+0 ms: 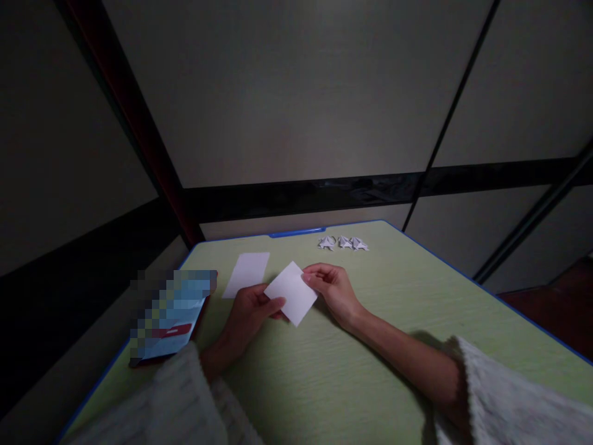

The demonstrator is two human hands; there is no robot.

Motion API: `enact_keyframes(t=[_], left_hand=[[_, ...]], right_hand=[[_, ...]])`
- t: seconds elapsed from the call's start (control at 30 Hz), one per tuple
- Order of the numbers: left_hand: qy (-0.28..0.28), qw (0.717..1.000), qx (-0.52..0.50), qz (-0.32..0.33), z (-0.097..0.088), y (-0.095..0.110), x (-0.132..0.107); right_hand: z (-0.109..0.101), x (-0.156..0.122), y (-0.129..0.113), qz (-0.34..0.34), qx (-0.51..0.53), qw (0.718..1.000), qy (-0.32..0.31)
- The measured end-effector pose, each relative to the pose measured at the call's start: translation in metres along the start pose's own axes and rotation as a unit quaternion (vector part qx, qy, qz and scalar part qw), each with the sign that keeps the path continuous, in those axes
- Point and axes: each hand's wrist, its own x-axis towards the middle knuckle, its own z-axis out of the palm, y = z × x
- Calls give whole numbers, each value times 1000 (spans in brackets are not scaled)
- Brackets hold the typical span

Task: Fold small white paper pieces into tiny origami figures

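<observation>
A small white square of paper [293,293] is held up above the table, turned so that one corner points away from me. My left hand [252,314] pinches its left side, thumb on top and fingers underneath. At the upper right edge, my right hand [334,292] grips it between thumb and fingers. Just behind my left hand lies a white paper sheet [247,271], flat on the table. Three folded white paper figures [345,243] sit in a row near the far edge, to the right.
The pale green table [393,290] has a blue rim and a blue ledge [299,232] at its far side. A blue-and-red booklet or case [178,324], partly pixelated, lies at the left edge. Grey panelled doors [301,93] stand close behind the table.
</observation>
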Motion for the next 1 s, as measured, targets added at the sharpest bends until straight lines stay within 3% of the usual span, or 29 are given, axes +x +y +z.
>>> enact_keyframes(t=[0.2,0.33,0.5,0.63,0.77,1.0], left_hand=[[27,999,-25,20,1,5,-3],[39,999,-31,12,2,4,-2],[-60,997,-39,-23,2,-3,-1],[-106,994,2,-15,3,-8,-1],[-105,994,29,-6,5,-5,-5],[-40,999,29,13,5,-1,-11]], right_hand=[[2,-5,-1,-12,-69,992,-101],[3,-7,0,-36,-36,990,-134],[3,-7,-2,-12,4,990,-139],[3,-9,-5,37,-12,975,-220],[5,-12,-6,63,-10,961,-269],[5,-13,-3,119,66,956,-258]])
